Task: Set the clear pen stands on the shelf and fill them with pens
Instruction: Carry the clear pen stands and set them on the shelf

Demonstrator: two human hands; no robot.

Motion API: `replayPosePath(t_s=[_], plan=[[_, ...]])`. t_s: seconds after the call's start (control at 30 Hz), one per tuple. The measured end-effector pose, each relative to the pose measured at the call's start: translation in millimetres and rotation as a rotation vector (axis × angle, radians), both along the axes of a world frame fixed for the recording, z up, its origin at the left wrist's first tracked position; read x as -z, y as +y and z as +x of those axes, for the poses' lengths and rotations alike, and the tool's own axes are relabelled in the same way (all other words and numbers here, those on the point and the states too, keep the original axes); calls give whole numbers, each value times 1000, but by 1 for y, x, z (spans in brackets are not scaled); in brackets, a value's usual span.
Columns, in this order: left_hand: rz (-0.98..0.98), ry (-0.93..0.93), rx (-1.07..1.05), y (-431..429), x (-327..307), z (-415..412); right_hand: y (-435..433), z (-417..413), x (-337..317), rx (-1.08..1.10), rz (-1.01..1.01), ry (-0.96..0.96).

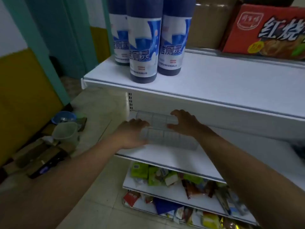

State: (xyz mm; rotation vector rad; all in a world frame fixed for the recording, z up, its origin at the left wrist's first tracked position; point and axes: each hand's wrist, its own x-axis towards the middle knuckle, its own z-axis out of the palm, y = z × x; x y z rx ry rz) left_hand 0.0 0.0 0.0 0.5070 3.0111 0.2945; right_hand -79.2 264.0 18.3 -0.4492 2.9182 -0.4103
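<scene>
**Head view: both hands on the stands, not a pen in sight**

Head view, and we're looking down at the white middle shelf [165,157], where two clear stands lie one behind the other, close together. The front pen stand [168,138] runs left to right along the shelf's edge. The left hand [132,133] is wrapped round its left end, fingers curled in a grip. The rear pen stand [156,119] lies parallel, nearer the back panel. The right hand [184,122] comes over its right end, fingers on top and thumb on the near side, so that looks like a grasp too, though blur softens it.

So each hand has its own stand, and each long axis follows the shelf. Any squaring-up would be a short nudge backward or sideways, I'd say.

Contents now: the divided compartments of both stands look empty. No pens show anywhere, so the filling step is yet to come.

On the shelf above stand the blue bottles [143,52], with a red box [267,30] higher up. Snack packets [165,177] crowd the shelves below.
</scene>
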Motion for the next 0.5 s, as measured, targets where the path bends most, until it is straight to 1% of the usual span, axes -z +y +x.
replayPosePath(t_s=[0.1,0.2,0.27,0.33,0.4,0.5], plan=[[-29,-35,44,-2,21,-28,-18,-32,16,10,70,-23],[-71,-97,91,0,46,-48,-29,-53,35,31,115,-127],[-80,-85,106,-1,57,-57,-33,-62,45,33,133,-171],[-74,-54,103,-1,62,-61,-34,-67,54,42,148,-159],[-65,-12,112,-1,64,-63,-35,-69,63,56,147,-101],[-72,8,118,-1,65,-62,-35,-70,68,63,139,-63]])
